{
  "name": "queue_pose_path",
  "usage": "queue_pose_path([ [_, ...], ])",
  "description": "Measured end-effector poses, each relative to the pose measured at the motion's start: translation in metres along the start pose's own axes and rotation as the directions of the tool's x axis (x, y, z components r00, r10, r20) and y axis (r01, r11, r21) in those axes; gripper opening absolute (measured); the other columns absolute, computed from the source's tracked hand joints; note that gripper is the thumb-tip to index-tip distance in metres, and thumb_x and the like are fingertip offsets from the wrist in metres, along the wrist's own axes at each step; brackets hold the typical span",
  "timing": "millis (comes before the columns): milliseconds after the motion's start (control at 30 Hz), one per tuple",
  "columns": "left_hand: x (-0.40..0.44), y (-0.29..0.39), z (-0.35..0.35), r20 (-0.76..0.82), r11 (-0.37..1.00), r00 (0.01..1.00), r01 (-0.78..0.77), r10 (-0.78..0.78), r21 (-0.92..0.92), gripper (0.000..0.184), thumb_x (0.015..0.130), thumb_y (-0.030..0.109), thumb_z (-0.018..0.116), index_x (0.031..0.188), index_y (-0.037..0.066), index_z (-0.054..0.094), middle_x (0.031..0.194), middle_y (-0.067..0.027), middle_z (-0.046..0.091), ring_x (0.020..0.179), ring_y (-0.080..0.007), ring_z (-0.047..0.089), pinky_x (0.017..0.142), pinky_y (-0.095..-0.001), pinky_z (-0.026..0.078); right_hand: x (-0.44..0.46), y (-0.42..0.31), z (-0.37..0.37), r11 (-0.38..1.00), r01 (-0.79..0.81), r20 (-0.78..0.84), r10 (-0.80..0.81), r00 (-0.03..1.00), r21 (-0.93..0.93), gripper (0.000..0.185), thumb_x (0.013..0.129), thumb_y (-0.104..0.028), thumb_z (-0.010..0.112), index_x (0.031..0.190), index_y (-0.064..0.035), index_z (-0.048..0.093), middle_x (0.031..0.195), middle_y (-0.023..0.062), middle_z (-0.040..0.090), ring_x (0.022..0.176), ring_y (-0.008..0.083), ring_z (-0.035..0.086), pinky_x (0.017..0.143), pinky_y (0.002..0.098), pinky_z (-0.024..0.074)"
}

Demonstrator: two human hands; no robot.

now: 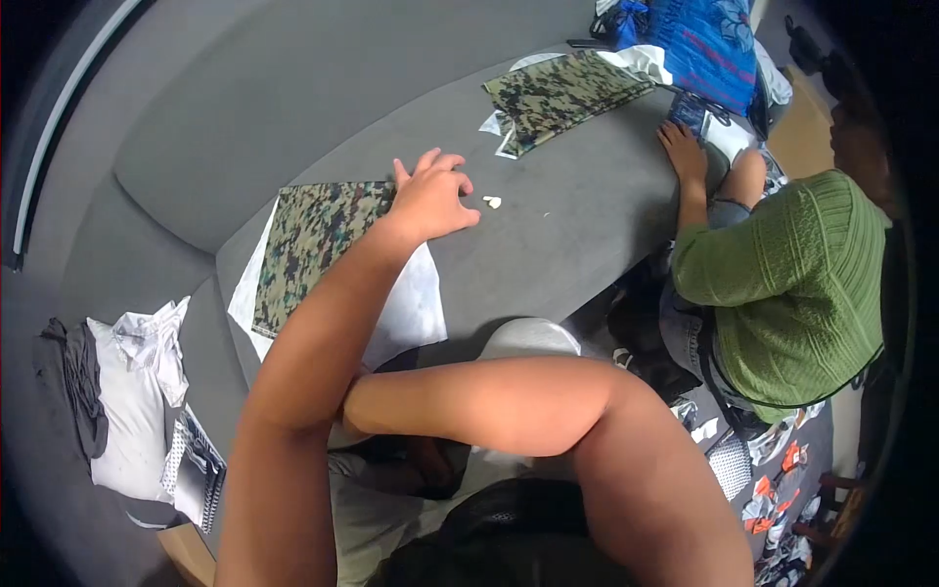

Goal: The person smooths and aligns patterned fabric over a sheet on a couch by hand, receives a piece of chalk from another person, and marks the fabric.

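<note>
Fingers point(450, 162) apart, left hand point(433, 199) palm-down

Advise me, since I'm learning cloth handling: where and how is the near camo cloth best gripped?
Probably pinch the camo cloth at its near-left corner, coming from the left: that corner looks flat and uncovered over the white layer, while the left hand is over the far-right one.
</note>
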State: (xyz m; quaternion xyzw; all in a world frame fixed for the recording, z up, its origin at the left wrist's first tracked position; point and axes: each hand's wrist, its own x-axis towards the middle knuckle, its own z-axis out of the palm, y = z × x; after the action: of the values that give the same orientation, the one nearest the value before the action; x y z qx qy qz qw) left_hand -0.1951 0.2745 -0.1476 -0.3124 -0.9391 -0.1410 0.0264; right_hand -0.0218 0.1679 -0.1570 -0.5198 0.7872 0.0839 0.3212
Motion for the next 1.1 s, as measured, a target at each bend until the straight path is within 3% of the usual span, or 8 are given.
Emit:
queue_pose_path([
  [133,0.011,-0.004,0.007,0.021,0.991,0.997,-0.082,0.080,0.102,0.028,0.071,0.024,0.074,0.097,0.014,0.070,0.138,-0.0033,0.050,0.139,-0.0304,0.032,0.109,-0.0708,0.015,0.015,0.002,0.005,1.000,0.013,0.002,-0.013,1.000,0.016,0.052,0.080,-0.033,0.070,0.130,-0.0258,0.057,0.133,0.0009,0.056,0.120,0.0253,0.054,0.094,0.0450,0.0446],
  [233,0.016,-0.012,0.006,0.008,0.913,0.934,-0.352,0.358,0.206,0.034,0.072,0.012,0.072,0.105,0.016,0.067,0.137,-0.0027,0.049,0.139,-0.0298,0.032,0.110,-0.0696,0.017,0.032,0.001,0.009,1.000,0.007,-0.012,-0.007,1.000,0.028,0.057,0.079,-0.036,0.071,0.133,-0.0270,0.055,0.135,0.0002,0.054,0.122,0.0255,0.052,0.096,0.0464,0.0440],
  [267,0.019,-0.012,0.007,0.010,0.912,0.933,-0.353,0.359,0.207,0.034,0.072,0.012,0.072,0.105,0.016,0.067,0.137,-0.0027,0.049,0.139,-0.0298,0.032,0.110,-0.0696,0.017,0.038,0.000,0.009,1.000,0.004,-0.015,-0.004,1.000,0.030,0.059,0.079,-0.037,0.072,0.134,-0.0274,0.054,0.136,0.0000,0.054,0.123,0.0256,0.051,0.097,0.0469,0.0437],
  [500,0.044,0.002,0.003,0.232,0.772,0.793,-0.605,0.563,0.196,0.041,0.072,0.004,0.070,0.108,0.023,0.065,0.137,-0.0013,0.048,0.139,-0.0285,0.033,0.112,-0.0666,0.021,-0.002,0.016,-0.001,0.989,0.019,-0.128,0.000,0.992,0.148,0.062,0.077,-0.036,0.073,0.135,-0.0262,0.054,0.140,0.0019,0.051,0.127,0.0296,0.050,0.095,0.0485,0.0461],
  [667,0.050,-0.002,0.003,0.253,0.717,0.758,-0.652,0.602,0.247,0.041,0.072,0.006,0.071,0.108,0.024,0.065,0.137,-0.0008,0.048,0.138,-0.0271,0.034,0.112,-0.0657,0.021,-0.019,0.010,0.007,0.996,-0.028,-0.355,0.055,0.933,0.081,0.034,0.072,-0.023,0.069,0.106,-0.0269,0.074,0.117,-0.0012,0.067,0.110,0.0211,0.059,0.079,0.0480,0.0452],
  [800,0.049,-0.004,0.004,0.240,0.716,0.765,-0.644,0.598,0.270,0.038,0.073,0.008,0.071,0.106,0.025,0.066,0.137,-0.0001,0.049,0.138,-0.0262,0.035,0.113,-0.0642,0.022,0.003,0.008,0.008,0.995,-0.036,-0.384,0.068,0.921,0.089,0.034,0.071,-0.023,0.069,0.105,-0.0276,0.074,0.116,-0.0024,0.067,0.107,0.0217,0.061,0.078,0.0483,0.0465],
  [900,0.046,-0.001,0.005,0.196,0.676,0.726,-0.686,0.659,0.267,0.031,0.075,0.011,0.070,0.103,0.024,0.066,0.136,-0.0003,0.049,0.137,-0.0262,0.037,0.113,-0.0620,0.024,0.009,0.009,-0.005,0.995,-0.001,-0.116,0.012,0.993,0.097,0.059,0.077,-0.037,0.071,0.133,-0.0219,0.058,0.139,0.0040,0.052,0.121,0.0317,0.053,0.089,0.0506,0.0481],
  [1100,0.050,-0.003,0.001,0.264,0.621,0.688,-0.724,0.676,0.299,0.024,0.077,0.014,0.069,0.100,0.023,0.067,0.133,-0.0012,0.051,0.135,-0.0257,0.038,0.112,-0.0602,0.027,-0.024,0.013,-0.009,0.999,0.030,-0.162,-0.025,0.986,0.028,0.062,0.078,-0.037,0.071,0.135,-0.0220,0.055,0.140,0.0040,0.050,0.121,0.0318,0.053,0.086,0.0516,0.0478],
])
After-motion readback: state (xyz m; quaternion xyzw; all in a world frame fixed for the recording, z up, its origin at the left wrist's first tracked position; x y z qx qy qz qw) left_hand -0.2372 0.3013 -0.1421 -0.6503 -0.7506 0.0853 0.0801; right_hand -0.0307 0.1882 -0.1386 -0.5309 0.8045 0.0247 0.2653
